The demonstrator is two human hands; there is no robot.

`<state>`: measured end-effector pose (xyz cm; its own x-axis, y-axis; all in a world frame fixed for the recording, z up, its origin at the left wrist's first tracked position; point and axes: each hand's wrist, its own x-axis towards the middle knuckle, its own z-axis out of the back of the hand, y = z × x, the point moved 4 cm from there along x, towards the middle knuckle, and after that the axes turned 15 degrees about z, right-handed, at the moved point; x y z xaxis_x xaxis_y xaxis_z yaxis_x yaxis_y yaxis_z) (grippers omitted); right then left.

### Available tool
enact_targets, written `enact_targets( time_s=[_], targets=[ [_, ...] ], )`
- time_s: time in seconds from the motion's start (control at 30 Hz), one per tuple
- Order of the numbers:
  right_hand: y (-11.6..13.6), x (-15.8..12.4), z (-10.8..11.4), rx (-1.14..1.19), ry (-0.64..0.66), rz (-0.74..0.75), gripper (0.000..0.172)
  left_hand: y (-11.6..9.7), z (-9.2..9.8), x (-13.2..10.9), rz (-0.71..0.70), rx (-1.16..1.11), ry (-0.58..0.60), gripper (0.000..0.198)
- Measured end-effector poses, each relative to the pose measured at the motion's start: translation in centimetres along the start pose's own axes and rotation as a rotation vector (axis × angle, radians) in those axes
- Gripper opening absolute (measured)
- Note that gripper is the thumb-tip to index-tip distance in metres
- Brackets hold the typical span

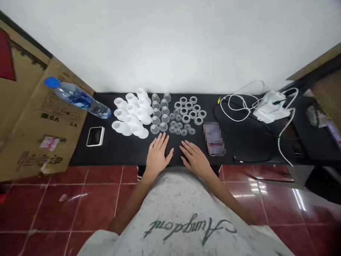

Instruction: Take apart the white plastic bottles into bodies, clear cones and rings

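My left hand lies flat on the black table, fingers stretched out and holding nothing. Its fingertips are just in front of two columns of clear dome-shaped cups. Resting on the table's front part, my right hand is open too, left of a phone. White funnel-shaped pieces stand in a cluster at the left. Beyond my hands are several small clear caps and, farther right, several translucent rings.
At the left are a water bottle with a blue cap, a small white box-shaped device and a large cardboard box. A white power strip with looped cables sits at the right. A white wall rises behind the table.
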<state>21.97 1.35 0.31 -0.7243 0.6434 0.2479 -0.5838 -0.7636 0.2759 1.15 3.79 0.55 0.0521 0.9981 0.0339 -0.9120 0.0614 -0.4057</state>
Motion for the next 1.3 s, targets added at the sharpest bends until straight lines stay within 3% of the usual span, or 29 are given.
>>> enact_targets(
  time_s=[0.17,0.27,0.37,0.47,0.57,0.7,0.93,1.3],
  targets=[
    [0.5,0.3,-0.5,-0.015,-0.065,-0.011,0.060,0.2,-0.5,-0.1,-0.024,-0.089,-0.061,0.061],
    [0.2,-1.1,-0.6,-0.052,-0.194,-0.087,0.061,0.5,-0.8,-0.1,-0.033,-0.174,-0.089,0.060],
    [-1.2,-4.4,0.6,-0.188,-0.465,-0.369,0.064,0.9,-1.2,0.0,-0.033,-0.273,-0.104,0.060],
    [-2.8,-8.0,2.0,-0.289,-0.622,-0.635,0.094,1.2,-1.4,0.1,-0.032,-0.356,-0.105,0.060],
    [-3.9,-9.4,2.7,-0.245,-0.615,-0.654,0.106,1.4,-1.5,0.1,-0.036,-0.385,-0.116,0.061],
    [-4.3,-8.7,2.6,-0.204,-0.624,-0.594,0.092,1.5,-1.6,0.1,-0.052,-0.361,-0.123,0.065],
    [-5.0,-7.2,2.3,-0.201,-0.655,-0.736,0.096,1.2,-1.6,0.0,-0.056,-0.233,-0.120,0.064],
    [-6.0,-6.5,2.8,-0.235,-0.579,-0.767,0.085,0.9,-1.3,-0.1,-0.050,-0.091,-0.118,0.063]
  ],
)
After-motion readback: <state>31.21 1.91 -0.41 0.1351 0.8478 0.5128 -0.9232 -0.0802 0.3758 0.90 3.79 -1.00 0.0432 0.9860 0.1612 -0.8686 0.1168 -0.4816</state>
